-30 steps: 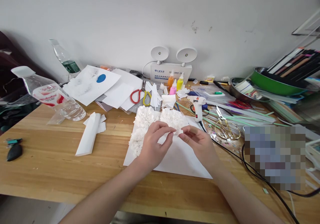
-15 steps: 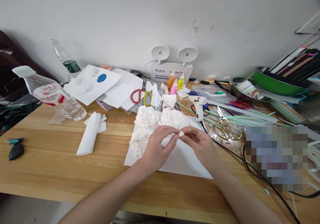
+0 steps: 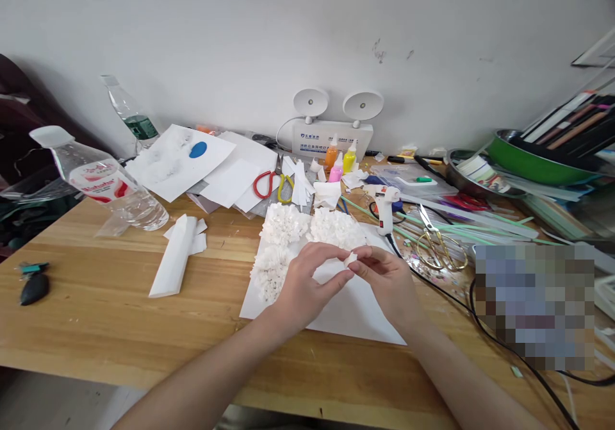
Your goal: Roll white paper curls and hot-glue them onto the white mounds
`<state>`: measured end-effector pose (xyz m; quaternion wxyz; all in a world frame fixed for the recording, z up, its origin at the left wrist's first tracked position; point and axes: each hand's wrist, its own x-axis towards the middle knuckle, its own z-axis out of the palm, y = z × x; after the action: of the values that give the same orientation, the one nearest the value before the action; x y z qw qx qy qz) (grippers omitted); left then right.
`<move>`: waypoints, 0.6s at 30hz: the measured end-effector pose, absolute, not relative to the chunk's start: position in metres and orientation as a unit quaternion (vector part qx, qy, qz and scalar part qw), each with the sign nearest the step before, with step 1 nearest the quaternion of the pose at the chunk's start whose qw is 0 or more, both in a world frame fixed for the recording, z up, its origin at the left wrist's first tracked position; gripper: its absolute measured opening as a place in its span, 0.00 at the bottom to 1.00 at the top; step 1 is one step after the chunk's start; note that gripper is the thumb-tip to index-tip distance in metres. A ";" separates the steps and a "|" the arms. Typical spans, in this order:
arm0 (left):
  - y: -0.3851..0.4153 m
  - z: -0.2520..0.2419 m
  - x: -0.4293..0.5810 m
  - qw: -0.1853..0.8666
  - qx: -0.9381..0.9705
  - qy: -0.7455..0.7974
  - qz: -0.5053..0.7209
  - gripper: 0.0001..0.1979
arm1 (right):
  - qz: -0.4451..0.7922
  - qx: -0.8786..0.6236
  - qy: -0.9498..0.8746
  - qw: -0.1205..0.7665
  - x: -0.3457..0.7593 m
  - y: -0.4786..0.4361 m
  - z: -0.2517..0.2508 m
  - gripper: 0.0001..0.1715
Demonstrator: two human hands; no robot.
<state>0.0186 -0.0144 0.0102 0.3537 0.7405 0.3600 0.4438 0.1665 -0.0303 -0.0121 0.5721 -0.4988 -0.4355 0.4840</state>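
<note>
A small white paper piece is pinched between the fingertips of both hands. My left hand has its forefinger on the piece, its thumb just below. My right hand grips the piece from the other side with thumb and forefinger. Beneath them lies a white sheet. On this sheet sit ruffled white paper clusters, one at the back left, another at the back right and a third at the left, partly behind my left hand.
Behind the sheet are red-handled pliers, paper strips and small paint bottles. A glue gun and gold scissors lie to the right, with a black cable. Folded paper and a water bottle are left.
The fingers have shifted on the small white piece, which shows more now. My left thumb has moved slightly right and down. The whole view has shifted a little.
</note>
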 end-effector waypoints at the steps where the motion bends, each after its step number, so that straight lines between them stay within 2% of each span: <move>1: -0.014 0.010 0.019 0.352 0.740 0.358 0.447 0.07 | 0.487 -0.496 -0.434 0.573 0.166 -0.030 -0.012 0.09; 7: -0.013 0.010 0.017 0.340 0.747 0.346 0.455 0.05 | 0.443 -0.484 -0.508 0.559 0.171 -0.029 -0.011 0.08; 10: -0.012 0.010 0.016 0.317 0.760 0.343 0.452 0.04 | 0.360 -0.473 -0.594 0.541 0.176 -0.029 -0.007 0.12; 15: -0.009 0.006 0.016 0.258 0.792 0.327 0.447 0.06 | 0.223 -0.464 -0.702 0.493 0.179 -0.031 0.001 0.12; 18: -0.009 0.006 0.015 0.272 0.784 0.344 0.440 0.08 | 0.240 -0.464 -0.692 0.499 0.179 -0.031 0.001 0.09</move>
<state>0.0153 -0.0090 0.0056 0.2715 0.7840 0.3437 0.4398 0.1785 -0.0313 0.0011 0.4989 -0.4636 -0.6919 0.2397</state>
